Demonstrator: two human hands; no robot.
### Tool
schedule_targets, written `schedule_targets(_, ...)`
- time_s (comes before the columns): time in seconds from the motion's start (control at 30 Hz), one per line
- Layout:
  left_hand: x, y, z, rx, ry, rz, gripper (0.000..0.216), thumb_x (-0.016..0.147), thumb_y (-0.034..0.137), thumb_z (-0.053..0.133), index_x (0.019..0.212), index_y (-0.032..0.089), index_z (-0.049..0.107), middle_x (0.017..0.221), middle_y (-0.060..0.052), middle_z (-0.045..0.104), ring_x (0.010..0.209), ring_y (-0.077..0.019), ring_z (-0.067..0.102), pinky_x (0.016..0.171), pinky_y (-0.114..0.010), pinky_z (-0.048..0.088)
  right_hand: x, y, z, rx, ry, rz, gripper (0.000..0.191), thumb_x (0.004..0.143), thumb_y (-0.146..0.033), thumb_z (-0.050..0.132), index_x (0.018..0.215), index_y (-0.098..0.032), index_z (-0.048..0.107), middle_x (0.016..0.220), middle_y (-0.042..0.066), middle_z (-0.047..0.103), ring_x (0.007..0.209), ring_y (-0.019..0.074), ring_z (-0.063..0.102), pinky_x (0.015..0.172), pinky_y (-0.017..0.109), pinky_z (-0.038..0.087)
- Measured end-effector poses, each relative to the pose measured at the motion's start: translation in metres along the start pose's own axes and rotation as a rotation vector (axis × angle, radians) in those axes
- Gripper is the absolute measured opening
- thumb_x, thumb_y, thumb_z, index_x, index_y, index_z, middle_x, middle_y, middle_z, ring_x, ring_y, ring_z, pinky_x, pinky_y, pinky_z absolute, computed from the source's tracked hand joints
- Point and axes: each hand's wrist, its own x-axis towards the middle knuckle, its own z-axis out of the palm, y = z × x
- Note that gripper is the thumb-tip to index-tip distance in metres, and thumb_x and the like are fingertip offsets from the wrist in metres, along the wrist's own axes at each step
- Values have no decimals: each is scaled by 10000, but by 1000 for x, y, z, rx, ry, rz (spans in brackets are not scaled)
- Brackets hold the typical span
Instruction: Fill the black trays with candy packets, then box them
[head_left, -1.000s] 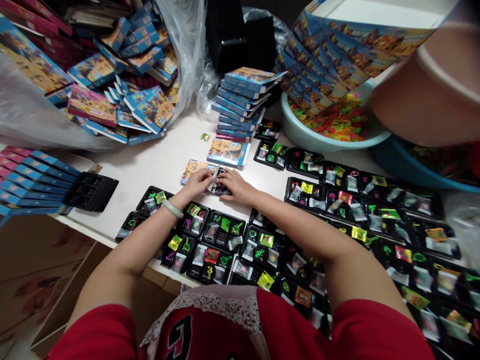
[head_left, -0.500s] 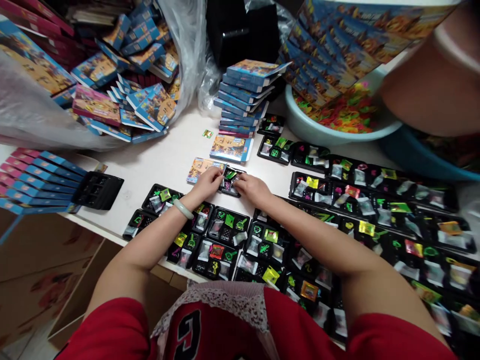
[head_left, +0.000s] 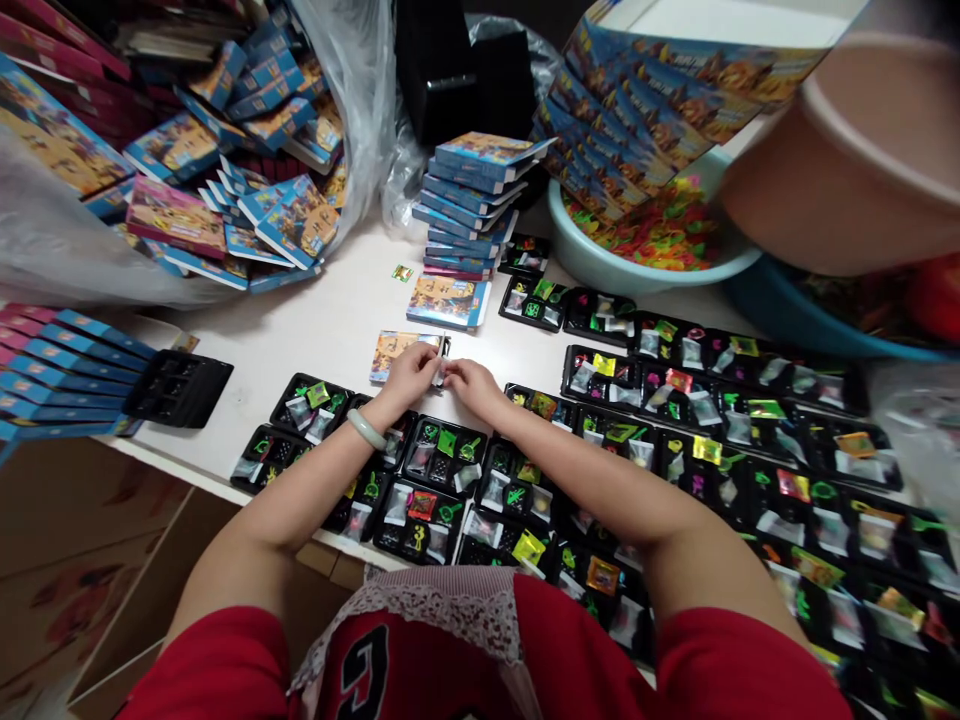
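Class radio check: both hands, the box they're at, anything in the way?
Left hand holding flat tan-printed cardboard box. Right hand at its right-hand end, grip unclear. Black rectangular plastic trays of small packets crowd both forearms.

- Left of the small box [head_left: 388, 354] at the left hand [head_left: 414, 374], bare table [head_left: 300, 320] gives a lane toward the black trays [head_left: 180, 388].
- Ahead, a flat box [head_left: 446, 302] and the tall stack [head_left: 461, 212] block the way.
- Right of the right hand [head_left: 474, 386], a short gap ends at filled trays [head_left: 600, 376].
- Front trays [head_left: 444, 452] crowd the near edge, around the forearms.
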Motion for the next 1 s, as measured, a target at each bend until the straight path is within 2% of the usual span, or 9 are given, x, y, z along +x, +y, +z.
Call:
schedule_targets(0.07, -1, -2, 0, 1, 12, -19, 126, 824, 283, 605, 716, 223, 577, 917, -50, 710, 951, -236, 649, 942, -387, 511, 0, -4, 1, 32, -21, 14, 407, 952, -58, 454, 1266, -181, 682, 1034, 78, 776, 957, 203, 741, 957, 387, 578)
schedule_targets(0.17, 0, -5, -3, -17, 5, -59, 131, 822, 291, 612, 715, 221, 582, 943, -57, 719, 965, -243, 657, 962, -405, 507, -3, -6, -2, -34, 4, -56, 483, 970, -69, 457, 1426, -160, 586, 1240, 134, 740, 1106, 218, 716, 1023, 404, 551)
schedule_targets(0.27, 1, -9, -5, -49, 5, -62, 157, 818, 314, 627, 703, 214, 590, 1016, -70, 734, 1009, -247, 663, 998, -418, 501, -6, -6, -7, -188, -20, -169, 413, 990, -107, 487, 1360, -198, 648, 1295, 133, 708, 1205, 237, 667, 1061, 408, 517)
schedule_targets(0.47, 0, -12, -9, -172, -37, -93, 273, 763, 450, 716, 700, 202, 623, 1043, -76, 752, 997, -246, 672, 987, -423, 525, 2, -14, -15, -294, -65, -187, 161, 1017, -210, 588, 1091, -191, 730, 1076, 88, 738, 1013, 215, 681, 904, 328, 505)
schedule_targets(0.63, 1, -10, -10, -272, -87, -111, 374, 734, 545, 761, 705, 197, 628, 1053, -81, 763, 916, -243, 675, 941, -468, 566, 12, -22, -21, -438, -112, -194, 178, 1028, -250, 582, 1090, -167, 727, 1053, 103, 754, 962, 226, 666, 837, 319, 468)
schedule_targets(0.73, 3, -11, -9, -244, -85, -117, 357, 735, 522, 760, 701, 196, 618, 1037, -83, 748, 915, -235, 671, 934, -446, 564, 11, -23, -22, -528, -150, -209, 230, 1039, -258, 562, 1094, -151, 758, 1066, 128, 755, 1000, 245, 660, 867, 338, 467)
schedule_targets(0.9, 0, -10, -7, -232, -44, -113, 237, 780, 384, 712, 693, 195, 598, 1039, -90, 740, 1001, -241, 674, 994, -415, 522, -2, -20, -17, -576, -177, -314, 303, 1025, -177, 523, 1185, -211, 779, 1106, 120, 739, 997, 249, 650, 873, 371, 497)
schedule_targets(1.0, -5, 4, -12, -182, -33, -90, 195, 816, 339, 690, 716, 193, 606, 1027, -87, 739, 995, -231, 672, 979, -379, 513, -4, -16, -15, -399, -198, -359, 283, 970, -145, 567, 1106, -211, 806, 1094, 112, 742, 995, 237, 660, 888, 378, 528)
